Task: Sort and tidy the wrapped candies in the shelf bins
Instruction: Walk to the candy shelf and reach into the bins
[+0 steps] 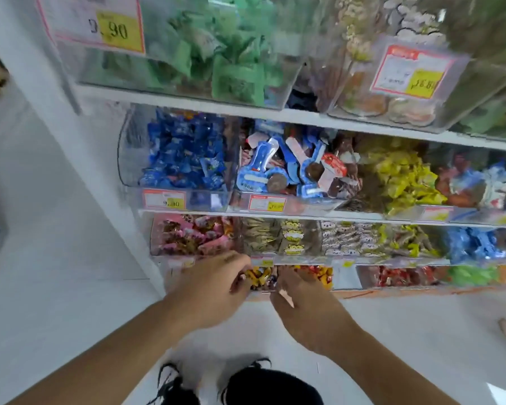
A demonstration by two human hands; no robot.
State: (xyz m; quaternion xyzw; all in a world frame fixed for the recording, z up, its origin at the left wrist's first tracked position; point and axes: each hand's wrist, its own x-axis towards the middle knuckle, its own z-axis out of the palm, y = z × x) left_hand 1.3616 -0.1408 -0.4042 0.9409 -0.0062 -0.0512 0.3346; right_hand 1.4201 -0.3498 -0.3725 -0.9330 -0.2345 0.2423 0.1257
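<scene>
Wrapped candies in yellow and red foil (259,276) lie in the lowest clear plastic bin (345,277) of the white shelf (275,112), between the two hands. The left hand (214,283) has its fingers curled at the candies on its right side, but motion blur hides whether this grip really closes on one. The right hand (301,299) reaches in just beside it, fingers bent down; I cannot tell if its grip has hold of anything. Directly above the hands stands a bin of pink wrapped sweets (193,235), and further up a bin of blue wrapped candies (184,153). Below the hands, black shoes (240,384) stand on the white floor (56,287).
</scene>
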